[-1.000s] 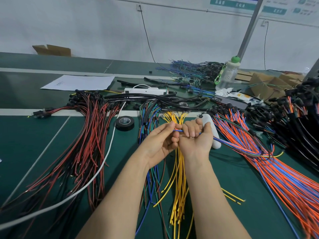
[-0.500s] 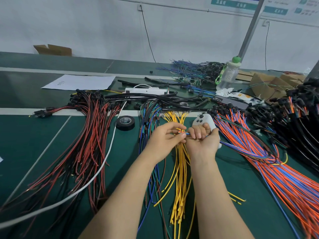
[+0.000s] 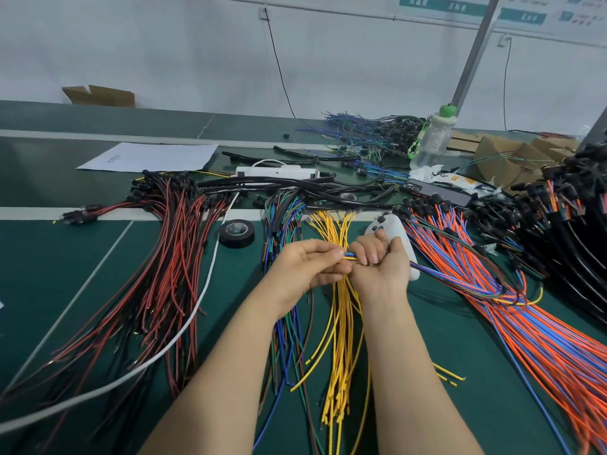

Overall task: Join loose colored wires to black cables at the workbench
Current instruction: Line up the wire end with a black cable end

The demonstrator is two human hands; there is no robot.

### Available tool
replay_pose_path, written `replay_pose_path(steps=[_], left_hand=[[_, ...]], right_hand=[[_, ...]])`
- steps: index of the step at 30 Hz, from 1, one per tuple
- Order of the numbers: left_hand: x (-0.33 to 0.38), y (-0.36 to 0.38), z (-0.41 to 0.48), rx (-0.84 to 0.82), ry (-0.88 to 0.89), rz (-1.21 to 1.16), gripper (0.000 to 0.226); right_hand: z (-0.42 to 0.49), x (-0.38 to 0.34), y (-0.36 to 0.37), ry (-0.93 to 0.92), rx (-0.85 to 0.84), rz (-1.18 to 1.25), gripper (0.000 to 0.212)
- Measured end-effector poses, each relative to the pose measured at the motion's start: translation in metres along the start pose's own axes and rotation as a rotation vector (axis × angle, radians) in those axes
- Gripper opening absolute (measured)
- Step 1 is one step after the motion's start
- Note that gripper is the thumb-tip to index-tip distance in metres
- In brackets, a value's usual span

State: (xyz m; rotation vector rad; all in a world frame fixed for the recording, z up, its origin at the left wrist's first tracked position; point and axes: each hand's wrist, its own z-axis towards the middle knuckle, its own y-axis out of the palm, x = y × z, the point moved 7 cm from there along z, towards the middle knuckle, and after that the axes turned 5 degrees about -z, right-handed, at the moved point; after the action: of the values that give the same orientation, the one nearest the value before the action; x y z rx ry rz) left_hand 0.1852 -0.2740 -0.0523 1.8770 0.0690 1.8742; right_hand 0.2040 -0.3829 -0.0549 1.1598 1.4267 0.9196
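Where the thin wires (image 3: 349, 256) meet is buried between the left grip (image 3: 308, 267) and right grip (image 3: 377, 269), so can't see the tips. Right grip also covers half the white controller (image 3: 387, 226). The orange and blue wires (image 3: 542, 339) and black cables (image 3: 584, 244) run off the right edge. The wall sign (image 3: 440, 6) is chopped at the top, and the scribble on the paper (image 3: 154, 157) is unreadable.

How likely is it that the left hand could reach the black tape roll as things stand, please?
Probably yes: the black tape roll lies just left of the left hand, with only flat-lying multicoloured wires between. But that hand pinches wire ends, so it must release them first.
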Motion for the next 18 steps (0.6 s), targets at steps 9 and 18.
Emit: replay_pose_path(steps=[9,18], left_hand=[[-0.006,0.005,-0.002,-0.102,-0.135,-0.285,0.024],[-0.009,-0.01,0.001,0.047,-0.163,-0.2,0.019]], right_hand=[[0.001,0.001,0.002,-0.01,-0.023,0.075,0.043],[0.0,-0.007,0.0,-0.066,0.007,0.042,0.051]])
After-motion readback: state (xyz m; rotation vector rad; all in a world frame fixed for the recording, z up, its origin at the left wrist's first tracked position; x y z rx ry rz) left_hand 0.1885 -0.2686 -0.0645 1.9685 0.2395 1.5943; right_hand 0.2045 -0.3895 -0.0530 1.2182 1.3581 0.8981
